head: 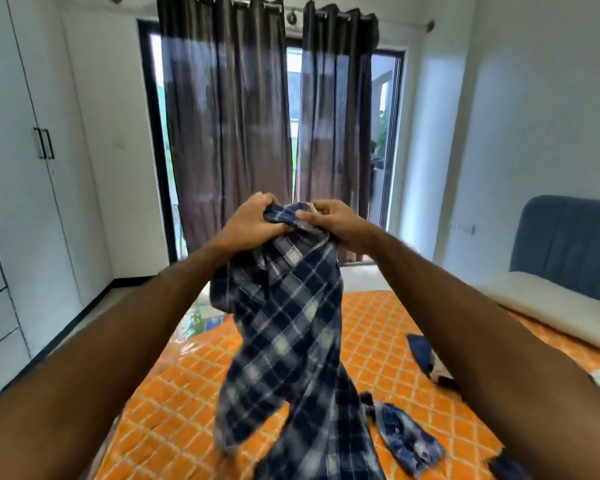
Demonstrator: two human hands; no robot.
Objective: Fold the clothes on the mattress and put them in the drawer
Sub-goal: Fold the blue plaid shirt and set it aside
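Both hands grip plaid shirt [288, 327] top.

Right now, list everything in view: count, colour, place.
plaid shirt: one, navy and white, held up above the mattress, hanging down
mattress: one, orange with a pale lattice, below the shirt
dark garment: one, dark blue, on the mattress at right
pillow: one, cream, at the headboard end
headboard: one, blue-grey, far right
curtains: two, brown, over the glass door
wardrobe: one, white, left wall
left hand: one, fingers gripping the shirt top
right hand: one, pinching the shirt top
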